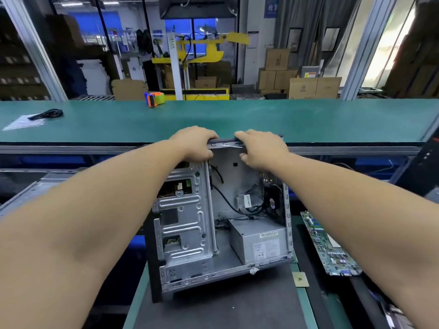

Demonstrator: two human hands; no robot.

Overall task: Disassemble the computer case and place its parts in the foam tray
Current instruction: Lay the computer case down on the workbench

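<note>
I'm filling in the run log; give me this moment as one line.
left hand: grips far top edge | right hand: grips same edge | computer case: open, power supply inside | motherboard: out, right

A long green-topped bench (308, 119) is seen across the frame, edged in grey aluminium. On its far edge a tape dispenser (154, 99) is placed; near the left end a black cable (47, 114) is laid beside a clear plastic bag (22, 122). Behind it, glass partitions in aluminium frames (35, 51) are seen. Further back, stacked cardboard boxes (301, 79), a yellow machine frame (204, 53) and blue-lit windows (180, 32) are visible. Bright daylight is admitted at the right (394, 41).
</note>
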